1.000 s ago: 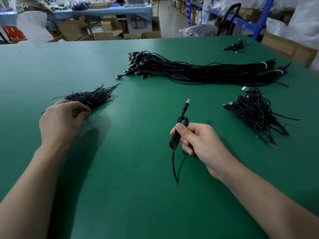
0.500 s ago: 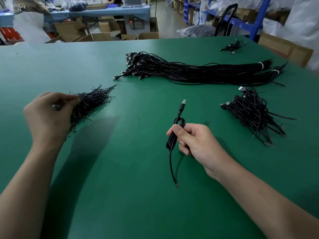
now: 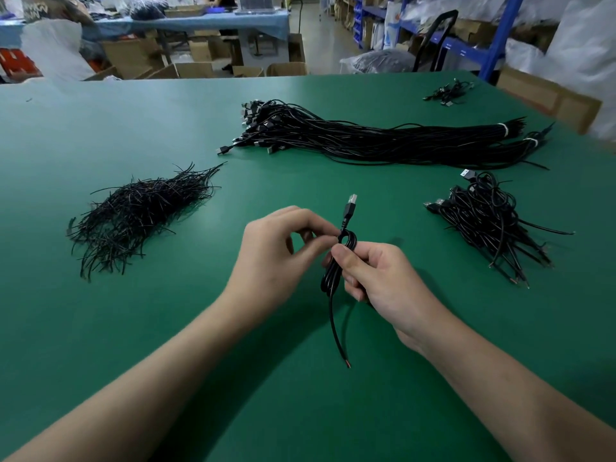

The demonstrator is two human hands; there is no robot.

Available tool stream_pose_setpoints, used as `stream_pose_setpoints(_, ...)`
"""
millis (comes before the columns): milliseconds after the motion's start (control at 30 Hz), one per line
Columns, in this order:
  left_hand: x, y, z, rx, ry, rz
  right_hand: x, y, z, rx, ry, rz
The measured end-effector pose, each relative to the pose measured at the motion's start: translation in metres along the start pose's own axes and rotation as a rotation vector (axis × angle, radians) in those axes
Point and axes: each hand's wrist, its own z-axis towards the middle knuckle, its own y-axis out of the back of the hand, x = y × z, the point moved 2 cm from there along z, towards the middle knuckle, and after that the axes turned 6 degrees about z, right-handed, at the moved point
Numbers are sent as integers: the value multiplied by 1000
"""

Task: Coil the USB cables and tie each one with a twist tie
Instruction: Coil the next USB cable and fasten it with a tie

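USB cables lie across a wide green surface [image 3: 100,328]. The largest lot is a long bundle [image 3: 383,141] stretched across the far middle, plugs fanned out at its left end and two white bands [image 3: 504,129] round its right end. To the left, well apart from it, sits a loose heap of black twist ties [image 3: 133,215]. At the right, a smaller pile of coiled cables [image 3: 486,221] rests with bare wire ends splayed toward the near edge. A little bunch of cables [image 3: 448,91] lies at the far right corner, too small to read in detail.

Both forearms come in from the bottom edge and meet over the middle of the surface. The right hand [image 3: 383,281] is curled round one coiled cable [image 3: 336,271], thumb across the front and fingers wrapped behind it, so the back half of the coil is hidden. The left hand [image 3: 276,258] has its fingers bent, thumb and forefinger tips drawn together against the top loop of that coil. Whether they nip the loop itself, a tie, or nothing cannot be made out, as the tips are slightly blurred.

The coil stands roughly upright between the two hands, raised off the surface. Its USB plug [image 3: 351,203] sticks up above the right thumb, and a single loose tail [image 3: 335,328] hangs below the grip, ending in a stripped tip.
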Motion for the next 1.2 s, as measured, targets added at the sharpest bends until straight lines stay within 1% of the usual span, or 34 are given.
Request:
stream_pose_setpoints(67,3,-6,-3,-30,90,-73,0,1,1,-8,-1,-11)
stream_pose_setpoints(133,5,-8,-8,-50,134,-125,-1,1,1,-11,0,-38)
stream_pose_setpoints(267,9,-7,-15,-51,181,-226,-2,0,0,-27,-6,-67)
stream_pose_setpoints(367,12,-5,-16,-29,230,-380,-1,0,-1,-43,13,-98)
stream_pose_setpoints(533,15,-5,-15,9,297,-546,0,-2,0,-51,65,-69)
stream_pose_setpoints(633,11,-6,-15,36,282,-633,0,-2,0,-20,61,-40)
stream_pose_setpoints(733,8,-6,-16,36,251,-651,1,-1,1,1,40,-40)
stream_pose_setpoints(933,7,-3,-15,-60,244,-621,2,-5,-1,51,-17,54)
stream_pose_setpoints(1067,6,-2,-15,-39,256,-614,4,-4,-2,29,-1,29)
stream_pose_setpoints(1133,9,-2,-15,-30,306,-665,5,-2,-1,-1,20,46)
stream_pose_setpoints(1200,12,-2,-15,10,418,-797,5,-1,0,-14,48,41)
